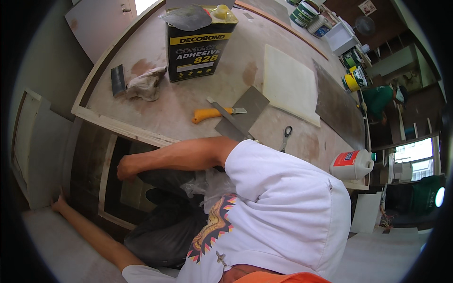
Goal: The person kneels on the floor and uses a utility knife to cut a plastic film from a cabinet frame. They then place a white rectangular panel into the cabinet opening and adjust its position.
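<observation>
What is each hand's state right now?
Left hand: by the grey panel; grip cannot be told.
Right hand: looks curled; whether it holds anything cannot be told.

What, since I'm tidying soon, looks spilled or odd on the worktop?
Reddish-brown blotches stand out on the pale worktop: one to the right of the black can, others by the crumpled, dirty bundle. They look like stains; wet or dry, I cannot tell.

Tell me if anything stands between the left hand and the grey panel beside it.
Nothing visible does. The left hand is right by the lower right corner of the grey panel; contact is hard to confirm. The right hand is well apart, near the wooden frame.
</observation>
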